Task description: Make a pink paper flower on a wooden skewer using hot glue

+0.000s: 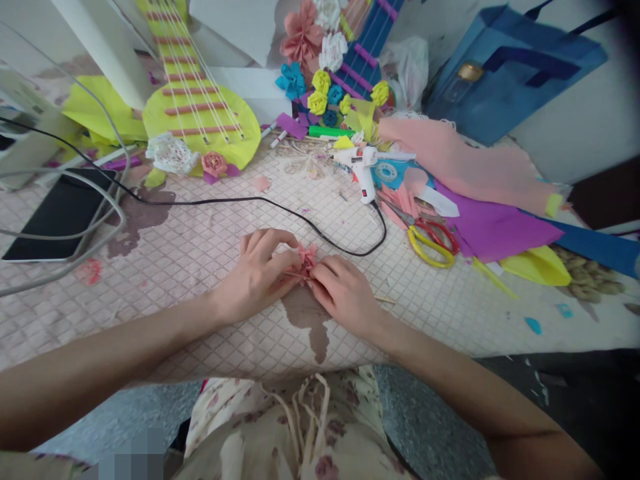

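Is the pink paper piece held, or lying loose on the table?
Held: the left hand and right hand grip the pink paper piece from either side.

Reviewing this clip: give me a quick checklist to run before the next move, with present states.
1. Left hand and right hand both at the pink paper piece: ok.
2. Black cord clear of the hands: ok, it loops beyond them.
3. Glue gun set down apart from the hands: ok, it lies on the table.
4. Glue gun hot or cold: cannot tell.
5. Yellow scissors handle away from the fingers: ok, well off to the right.
6. Pink piece's underside: cannot tell, fingers hide it.
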Demonstrator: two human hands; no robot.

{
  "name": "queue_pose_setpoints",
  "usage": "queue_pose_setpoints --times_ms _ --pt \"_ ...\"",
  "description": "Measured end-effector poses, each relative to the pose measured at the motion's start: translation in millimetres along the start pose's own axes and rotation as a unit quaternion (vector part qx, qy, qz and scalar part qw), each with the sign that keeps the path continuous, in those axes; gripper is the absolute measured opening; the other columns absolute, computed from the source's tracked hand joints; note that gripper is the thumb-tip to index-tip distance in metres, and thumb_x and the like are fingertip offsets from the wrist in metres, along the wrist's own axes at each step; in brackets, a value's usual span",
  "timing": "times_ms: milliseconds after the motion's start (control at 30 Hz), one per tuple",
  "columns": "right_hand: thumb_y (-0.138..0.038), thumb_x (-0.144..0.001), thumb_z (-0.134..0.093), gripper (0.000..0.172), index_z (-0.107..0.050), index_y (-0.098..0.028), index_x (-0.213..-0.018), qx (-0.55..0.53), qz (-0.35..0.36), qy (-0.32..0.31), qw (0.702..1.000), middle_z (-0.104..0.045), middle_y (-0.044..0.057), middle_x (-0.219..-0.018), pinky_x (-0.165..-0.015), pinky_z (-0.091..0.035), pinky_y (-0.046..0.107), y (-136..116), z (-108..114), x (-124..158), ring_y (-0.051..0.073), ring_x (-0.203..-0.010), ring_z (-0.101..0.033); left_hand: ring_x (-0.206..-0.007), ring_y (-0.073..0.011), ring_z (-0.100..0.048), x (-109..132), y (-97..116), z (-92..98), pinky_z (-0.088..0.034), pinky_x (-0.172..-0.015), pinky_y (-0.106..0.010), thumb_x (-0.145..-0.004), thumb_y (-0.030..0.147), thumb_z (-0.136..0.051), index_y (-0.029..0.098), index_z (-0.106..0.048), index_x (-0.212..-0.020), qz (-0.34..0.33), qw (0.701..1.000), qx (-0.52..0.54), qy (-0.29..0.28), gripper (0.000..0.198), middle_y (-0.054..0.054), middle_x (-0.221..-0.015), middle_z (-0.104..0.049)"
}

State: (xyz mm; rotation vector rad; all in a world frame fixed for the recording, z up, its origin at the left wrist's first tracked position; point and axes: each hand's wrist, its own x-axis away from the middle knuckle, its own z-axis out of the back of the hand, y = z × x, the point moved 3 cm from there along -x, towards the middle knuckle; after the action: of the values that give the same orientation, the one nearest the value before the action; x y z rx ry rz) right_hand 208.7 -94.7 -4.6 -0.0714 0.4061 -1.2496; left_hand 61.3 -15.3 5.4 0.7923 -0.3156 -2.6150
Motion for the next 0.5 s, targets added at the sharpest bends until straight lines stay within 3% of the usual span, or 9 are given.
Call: queue_pose_setpoints --times_ms 100,233,500 --pt "-0.021 -0.092 -0.043 0.014 -0.057 -0.017 -0.089 -0.009 -0.001 0.005 1.000 -0.060 0.007 -0.089 -0.076 -0.045 0.034 0.2 0.6 -0.2 0.019 -0.084 -0.053 -0.092 -0.0185 -0.050 1.0 3.0 0.7 -0.035 -0.081 -0.038 -0.089 0.020 -0.055 0.023 -0.059 -0.088 -0.054 0.998 -0.017 -0.005 0.005 -0.003 -0.096 -0.059" --pt "-0.021 -0.092 -0.043 0.015 -0.057 -0.017 -0.090 -0.007 0.000 0.005 1.000 -0.060 0.008 -0.090 -0.076 -0.046 0.035 1.1 0.2 -0.2 0.020 -0.084 -0.052 -0.103 -0.0201 -0.050 1.9 4.6 2.6 -0.031 -0.089 -0.041 -0.091 0.020 -0.053 0.023 -0.060 -0.095 -0.114 0.993 -0.020 -0.025 0.009 -0.001 -0.098 -0.065" --pt "-0.022 -0.093 -0.041 0.017 -0.056 -0.016 -0.088 -0.003 0.004 0.002 1.000 -0.059 0.008 -0.089 -0.076 -0.046 0.035 1.8 -0.2 0.6 0.019 -0.084 -0.052 -0.104 -0.0187 -0.053 4.2 6.9 5.7 -0.028 -0.093 -0.043 -0.094 0.018 -0.046 0.021 -0.059 -0.102 -0.149 0.985 -0.076 -0.042 0.015 -0.001 -0.102 -0.067"
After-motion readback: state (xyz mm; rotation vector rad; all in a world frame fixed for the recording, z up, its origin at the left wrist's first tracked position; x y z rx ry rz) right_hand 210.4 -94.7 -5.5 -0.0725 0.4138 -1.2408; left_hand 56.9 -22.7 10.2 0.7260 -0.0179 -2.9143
